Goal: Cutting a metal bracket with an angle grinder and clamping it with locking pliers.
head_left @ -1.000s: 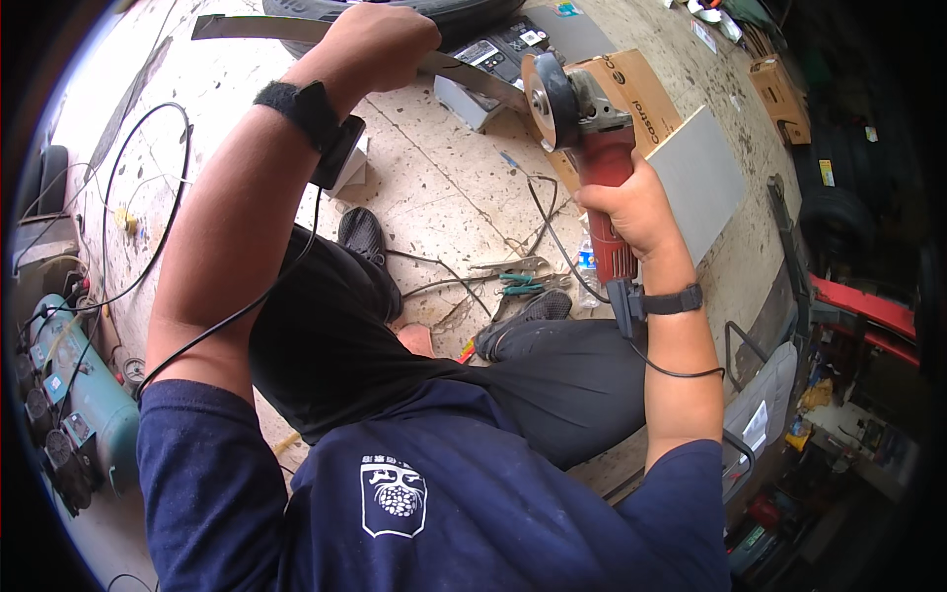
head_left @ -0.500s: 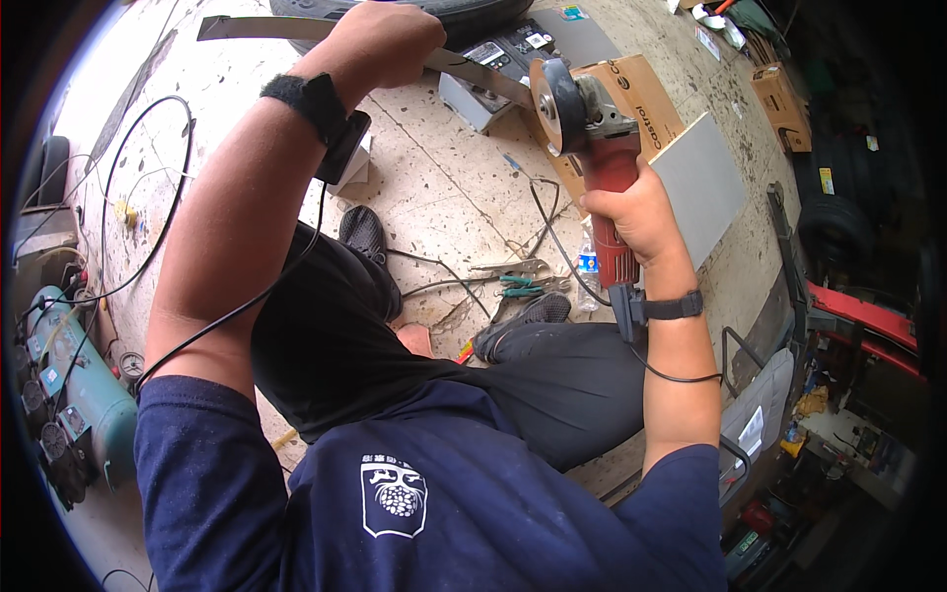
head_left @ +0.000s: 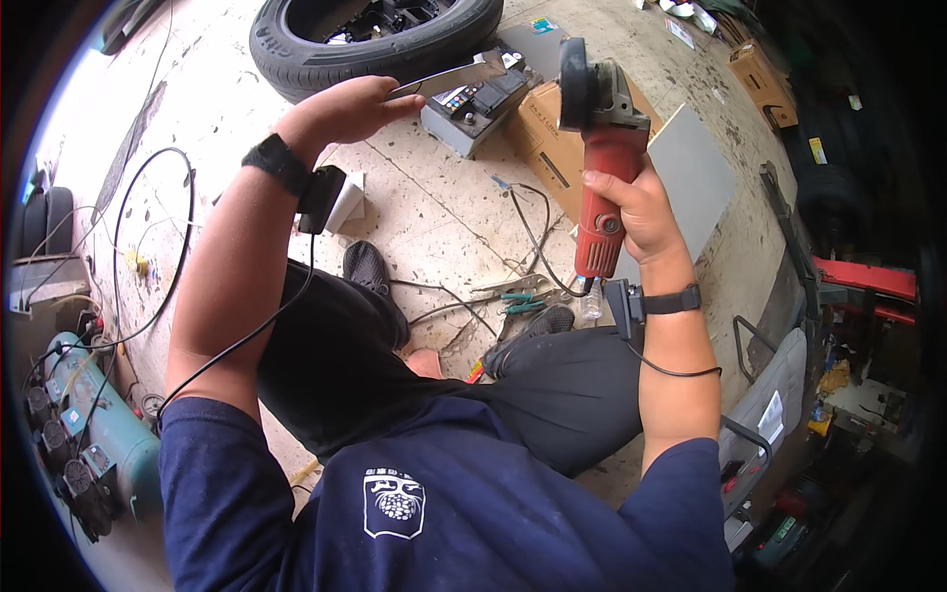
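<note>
My left hand [head_left: 360, 109] is closed on a flat metal strip [head_left: 454, 77], which reaches rightward over a grey car battery [head_left: 454, 128]. My right hand [head_left: 646, 212] is wrapped round a red angle grinder [head_left: 609, 148], its thumb across the body. The grinder's disc [head_left: 574, 84] is upright at the top of the tool, apart from the strip. Behind the grinder lie a cardboard piece [head_left: 541, 146] and a grey board [head_left: 695, 173].
A tyre [head_left: 281, 69] lies beyond my left hand. Pliers [head_left: 518, 301], cables and a plastic bottle [head_left: 592, 306] are near my feet. A teal compressor [head_left: 118, 444] stands at left, a folded grey chair [head_left: 764, 414] at right, a box [head_left: 764, 84] farther back.
My left hand has moved down and left, turning the strip so it now rises rightward, away from the disc. The grinder has tipped more upright, and more of the tyre shows.
</note>
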Demonstrator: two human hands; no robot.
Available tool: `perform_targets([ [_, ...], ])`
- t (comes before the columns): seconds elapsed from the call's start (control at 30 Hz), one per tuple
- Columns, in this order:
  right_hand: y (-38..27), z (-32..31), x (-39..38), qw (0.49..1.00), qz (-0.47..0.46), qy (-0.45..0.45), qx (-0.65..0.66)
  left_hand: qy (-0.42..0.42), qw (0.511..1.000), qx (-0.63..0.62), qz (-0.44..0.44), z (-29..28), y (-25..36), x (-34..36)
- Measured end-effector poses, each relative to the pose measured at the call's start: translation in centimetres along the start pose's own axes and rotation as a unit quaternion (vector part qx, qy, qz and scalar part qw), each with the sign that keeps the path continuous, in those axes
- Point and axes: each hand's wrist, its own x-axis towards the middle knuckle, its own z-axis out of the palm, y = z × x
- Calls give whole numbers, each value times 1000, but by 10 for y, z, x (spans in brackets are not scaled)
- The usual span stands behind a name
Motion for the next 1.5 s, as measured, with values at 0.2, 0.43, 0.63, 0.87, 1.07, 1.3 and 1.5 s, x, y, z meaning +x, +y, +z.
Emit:
perform_targets([
  [0.2,0,-1,6,974,-56,22,-220,-31,995,-84,-33,-6,22,-9],
  [0.43,-7,19,5,853,-80,132,-499,17,999,-46,17,5,43,-14],
  [0.63,-13,28,9,822,-39,148,-548,-26,998,-51,9,3,49,-9],
  [0.87,-13,23,14,812,-23,142,-566,-29,999,-36,5,1,45,-6],
  [1.07,-13,23,15,806,-14,143,-573,-25,998,-52,11,3,45,-5],
  [1.3,-11,21,15,808,-25,143,-571,-52,996,-71,-27,-1,53,-8],
  [1.5,-14,21,13,813,-16,141,-565,-59,994,-86,-33,2,53,-9],
])
